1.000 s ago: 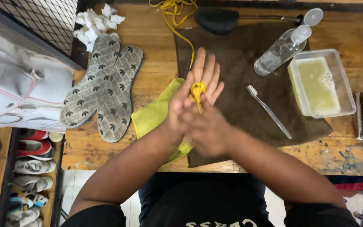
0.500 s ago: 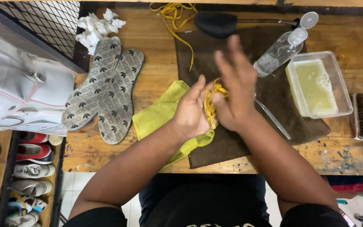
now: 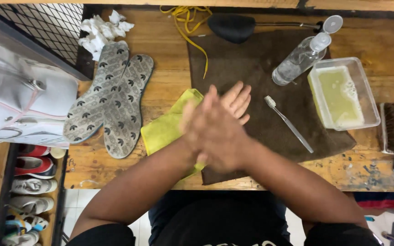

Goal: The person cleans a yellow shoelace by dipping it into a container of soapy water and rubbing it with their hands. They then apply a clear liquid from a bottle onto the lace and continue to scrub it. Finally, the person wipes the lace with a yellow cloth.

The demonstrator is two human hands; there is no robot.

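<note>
My two hands are pressed palm to palm over a brown towel [image 3: 251,59] on the wooden bench. My right hand [image 3: 210,132] lies on top, blurred by motion. My left hand [image 3: 237,99] is underneath, its fingers straight and sticking out past the right hand. The yellow shoelace seen between them earlier is now hidden inside the palms. A yellow cloth [image 3: 163,130] lies just left of my hands, partly under my left forearm. A white toothbrush [image 3: 288,123] lies on the towel to the right.
A clear bottle [image 3: 299,57] and a plastic tub [image 3: 343,93] of yellowish liquid sit at the right. Two patterned insoles [image 3: 110,100], a white shoe [image 3: 19,105] and crumpled paper [image 3: 101,29] are at the left. Another yellow lace [image 3: 185,18] lies at the back, and a brush [image 3: 393,127] at the far right.
The yellow lace lay on my open left palm, then was rubbed between both hands. My right hand has now slid left and down over the left, covering the lace.
</note>
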